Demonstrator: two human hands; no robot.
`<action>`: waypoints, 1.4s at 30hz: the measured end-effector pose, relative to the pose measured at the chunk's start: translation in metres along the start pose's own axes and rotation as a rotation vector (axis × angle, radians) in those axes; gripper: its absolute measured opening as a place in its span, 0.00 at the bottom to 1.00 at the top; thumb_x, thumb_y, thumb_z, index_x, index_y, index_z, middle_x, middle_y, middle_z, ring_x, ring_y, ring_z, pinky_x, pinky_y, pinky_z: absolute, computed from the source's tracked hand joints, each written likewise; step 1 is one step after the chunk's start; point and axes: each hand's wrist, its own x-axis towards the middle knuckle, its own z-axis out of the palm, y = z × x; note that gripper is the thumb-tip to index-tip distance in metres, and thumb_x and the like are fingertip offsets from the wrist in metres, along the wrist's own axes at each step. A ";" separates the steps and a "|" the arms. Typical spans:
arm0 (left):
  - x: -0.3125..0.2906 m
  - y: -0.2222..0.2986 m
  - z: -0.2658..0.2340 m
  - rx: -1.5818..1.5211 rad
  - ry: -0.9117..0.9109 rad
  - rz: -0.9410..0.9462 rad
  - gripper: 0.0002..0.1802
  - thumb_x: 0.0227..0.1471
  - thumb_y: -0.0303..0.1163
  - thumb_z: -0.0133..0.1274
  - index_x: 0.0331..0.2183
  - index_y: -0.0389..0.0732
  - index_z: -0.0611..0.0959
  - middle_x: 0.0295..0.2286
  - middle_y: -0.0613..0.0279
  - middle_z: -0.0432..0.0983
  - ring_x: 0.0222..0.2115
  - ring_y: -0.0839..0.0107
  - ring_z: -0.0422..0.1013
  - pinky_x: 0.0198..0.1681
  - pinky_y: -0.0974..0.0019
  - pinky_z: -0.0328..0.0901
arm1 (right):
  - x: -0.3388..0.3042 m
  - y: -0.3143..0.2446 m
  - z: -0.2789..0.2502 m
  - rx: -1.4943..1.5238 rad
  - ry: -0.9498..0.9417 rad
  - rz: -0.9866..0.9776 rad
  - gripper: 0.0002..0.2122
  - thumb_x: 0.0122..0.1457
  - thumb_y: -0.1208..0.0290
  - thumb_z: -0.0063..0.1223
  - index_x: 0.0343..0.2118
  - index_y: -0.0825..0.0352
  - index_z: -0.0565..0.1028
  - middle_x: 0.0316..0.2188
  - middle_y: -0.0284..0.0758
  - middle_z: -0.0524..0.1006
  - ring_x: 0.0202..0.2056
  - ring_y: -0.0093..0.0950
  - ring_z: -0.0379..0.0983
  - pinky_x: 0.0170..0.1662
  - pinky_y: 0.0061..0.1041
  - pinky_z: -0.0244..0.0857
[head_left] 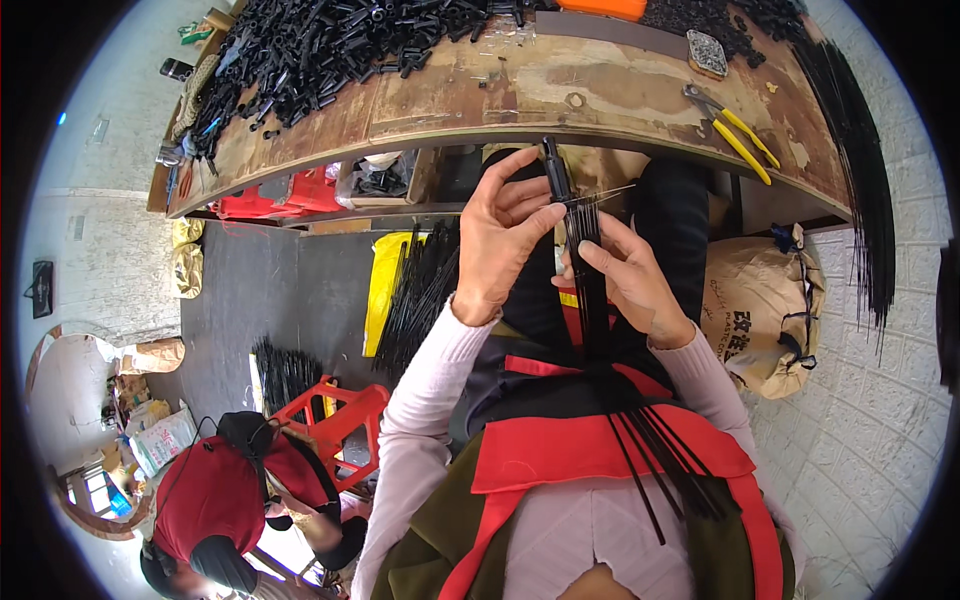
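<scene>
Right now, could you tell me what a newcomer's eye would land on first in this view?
At the centre, the left hand and right hand grip a bundle of thin black rods that fans out over the red apron. Above, black tubes heap on the worn wooden bench, with yellow-handled pliers at its right.

two hands (500, 235), one yellow-handled pliers (735, 125), one red stool (335, 420), one brown sack (755, 315).

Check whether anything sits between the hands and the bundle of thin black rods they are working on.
Nothing visible does. The left hand pinches the short black plastic tube at the top of the bundle of thin black rods, and the right hand grips the bundle directly.
</scene>
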 end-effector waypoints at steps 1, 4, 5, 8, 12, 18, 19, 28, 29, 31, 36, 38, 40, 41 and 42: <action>0.001 -0.001 -0.003 -0.052 -0.030 -0.027 0.34 0.48 0.15 0.59 0.56 0.34 0.67 0.44 0.44 0.75 0.45 0.64 0.74 0.49 0.66 0.70 | -0.001 0.000 -0.001 0.017 -0.004 0.001 0.18 0.65 0.72 0.48 0.57 0.68 0.65 0.38 0.33 0.73 0.38 0.23 0.73 0.47 0.37 0.73; 0.007 -0.006 -0.013 -0.226 -0.133 -0.108 0.33 0.48 0.17 0.59 0.56 0.35 0.68 0.45 0.46 0.75 0.46 0.63 0.74 0.53 0.64 0.67 | 0.002 0.000 -0.005 0.020 -0.066 0.021 0.18 0.65 0.72 0.48 0.56 0.68 0.65 0.38 0.33 0.73 0.38 0.23 0.73 0.47 0.37 0.73; 0.009 -0.008 -0.016 -0.351 -0.201 -0.159 0.32 0.48 0.18 0.60 0.55 0.36 0.69 0.45 0.46 0.76 0.47 0.63 0.73 0.54 0.63 0.66 | 0.003 0.001 -0.006 0.024 -0.064 0.017 0.18 0.65 0.72 0.48 0.56 0.68 0.65 0.38 0.33 0.73 0.38 0.23 0.73 0.47 0.37 0.73; 0.013 -0.019 -0.026 -0.485 -0.269 -0.234 0.29 0.49 0.20 0.60 0.54 0.36 0.70 0.45 0.47 0.76 0.48 0.62 0.73 0.57 0.61 0.63 | 0.007 0.002 -0.008 0.080 -0.171 0.032 0.17 0.65 0.72 0.47 0.56 0.69 0.65 0.38 0.34 0.74 0.38 0.23 0.73 0.47 0.36 0.73; 0.013 -0.005 -0.023 -0.041 -0.180 -0.192 0.20 0.51 0.20 0.58 0.47 0.33 0.75 0.42 0.54 0.78 0.41 0.70 0.75 0.46 0.68 0.72 | 0.013 -0.004 -0.002 -0.020 -0.110 -0.062 0.16 0.65 0.73 0.47 0.55 0.70 0.66 0.37 0.34 0.74 0.38 0.24 0.74 0.47 0.36 0.73; -0.004 0.028 -0.008 -0.068 -0.187 -0.077 0.16 0.50 0.20 0.60 0.40 0.34 0.74 0.34 0.61 0.75 0.31 0.74 0.74 0.33 0.68 0.73 | 0.013 0.000 0.009 -0.175 -0.080 -0.331 0.16 0.65 0.75 0.47 0.54 0.74 0.67 0.40 0.34 0.74 0.42 0.23 0.74 0.48 0.24 0.69; -0.006 0.029 -0.008 -0.107 -0.185 -0.051 0.15 0.50 0.20 0.60 0.39 0.34 0.73 0.35 0.60 0.75 0.30 0.73 0.74 0.33 0.68 0.73 | 0.012 0.004 0.010 -0.241 -0.028 -0.368 0.16 0.64 0.76 0.47 0.54 0.74 0.67 0.40 0.33 0.74 0.43 0.22 0.73 0.48 0.23 0.67; 0.002 0.017 -0.017 -0.175 -0.169 -0.139 0.23 0.53 0.25 0.59 0.49 0.33 0.73 0.40 0.63 0.76 0.39 0.73 0.74 0.44 0.71 0.69 | 0.023 0.005 0.005 -0.117 0.005 -0.296 0.09 0.62 0.77 0.49 0.45 0.70 0.69 0.39 0.29 0.73 0.42 0.17 0.69 0.47 0.19 0.63; 0.005 0.017 -0.016 -0.164 -0.176 -0.145 0.23 0.53 0.25 0.59 0.49 0.33 0.73 0.40 0.63 0.76 0.39 0.73 0.74 0.44 0.71 0.69 | 0.026 0.006 0.001 -0.123 -0.006 -0.295 0.09 0.62 0.78 0.50 0.44 0.70 0.70 0.39 0.29 0.73 0.41 0.16 0.69 0.46 0.18 0.63; 0.007 0.016 -0.014 -0.171 -0.197 -0.161 0.25 0.53 0.28 0.60 0.51 0.34 0.72 0.40 0.62 0.77 0.41 0.72 0.74 0.46 0.71 0.68 | 0.028 0.006 -0.003 -0.117 -0.010 -0.294 0.08 0.62 0.78 0.50 0.44 0.69 0.70 0.38 0.29 0.74 0.40 0.15 0.69 0.45 0.18 0.62; 0.014 0.022 -0.006 -0.213 -0.282 -0.147 0.28 0.51 0.28 0.61 0.52 0.34 0.70 0.40 0.61 0.77 0.40 0.71 0.75 0.44 0.69 0.70 | 0.034 0.001 -0.010 -0.008 -0.053 -0.192 0.06 0.62 0.77 0.50 0.41 0.70 0.73 0.36 0.28 0.75 0.39 0.15 0.69 0.44 0.17 0.63; 0.018 0.020 -0.012 -0.164 -0.257 -0.156 0.29 0.51 0.28 0.62 0.53 0.34 0.70 0.40 0.61 0.77 0.40 0.71 0.75 0.42 0.68 0.71 | 0.038 0.003 -0.012 0.015 -0.058 -0.184 0.07 0.62 0.77 0.51 0.42 0.70 0.73 0.35 0.28 0.75 0.38 0.15 0.69 0.44 0.17 0.63; 0.020 0.016 -0.014 -0.143 -0.228 -0.173 0.30 0.50 0.29 0.63 0.53 0.35 0.70 0.39 0.61 0.77 0.39 0.71 0.75 0.40 0.68 0.72 | 0.042 0.004 -0.015 0.040 -0.061 -0.176 0.07 0.62 0.77 0.51 0.42 0.70 0.73 0.34 0.28 0.76 0.37 0.15 0.69 0.43 0.16 0.63; 0.022 0.016 -0.015 -0.139 -0.231 -0.176 0.30 0.50 0.29 0.63 0.53 0.35 0.70 0.39 0.61 0.77 0.39 0.71 0.75 0.40 0.68 0.72 | 0.043 0.004 -0.015 0.056 -0.074 -0.155 0.06 0.61 0.76 0.53 0.40 0.69 0.73 0.33 0.27 0.75 0.35 0.14 0.69 0.40 0.15 0.62; 0.022 0.016 -0.015 -0.168 -0.243 -0.199 0.30 0.50 0.29 0.63 0.53 0.34 0.70 0.40 0.60 0.77 0.39 0.70 0.75 0.40 0.68 0.72 | 0.043 0.004 -0.016 0.072 -0.086 -0.133 0.05 0.60 0.76 0.55 0.37 0.69 0.73 0.31 0.27 0.75 0.33 0.13 0.68 0.37 0.14 0.61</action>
